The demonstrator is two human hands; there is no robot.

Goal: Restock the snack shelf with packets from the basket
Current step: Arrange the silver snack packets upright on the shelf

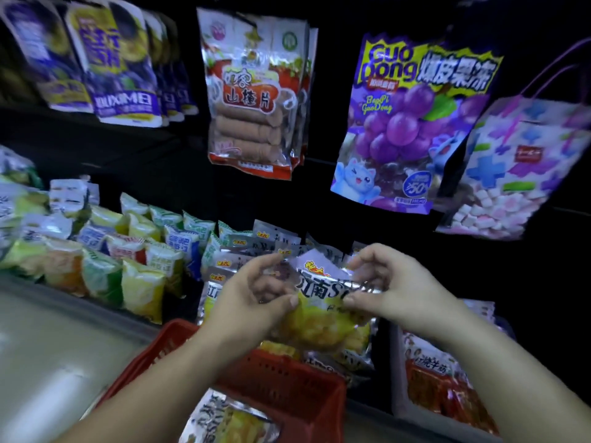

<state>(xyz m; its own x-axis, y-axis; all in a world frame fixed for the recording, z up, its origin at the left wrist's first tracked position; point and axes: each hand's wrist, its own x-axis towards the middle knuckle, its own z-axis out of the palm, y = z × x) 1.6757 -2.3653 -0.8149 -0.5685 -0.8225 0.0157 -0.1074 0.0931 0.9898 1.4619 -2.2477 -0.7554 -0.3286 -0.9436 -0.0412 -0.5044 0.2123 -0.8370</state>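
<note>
From the head view, we see both hands raised over a red perforated plastic basket [287, 385]. The left hand [256, 295] and the right hand [393, 289] hold one silver-and-yellow foil snack packet [323, 318] between them. The left fingers [262, 266] curl round its upper left corner with the thumb pressed on its front. The right fingers [371, 255] pinch its upper right edge.

The packet hangs upright between the fingers, above the basket's far wall. Just behind the fingers stands a row of matching silver foil packets [271, 241]. Below the left wrist, a second silver-and-yellow packet [224, 420] lies in the basket.

Left of the fingers sit small green, yellow and blue pillow packets [144, 282], packed in rows. Right of and below the fingers, red-orange packets [438, 388] stand in a grey bin.

Above the fingers hang a clear-and-red bag of brown discs [252, 100], a purple grape-printed bag [406, 123] and a pastel bag of marshmallows [511, 167]. Well to the upper left hang blurred purple-and-yellow bags [121, 68].
</note>
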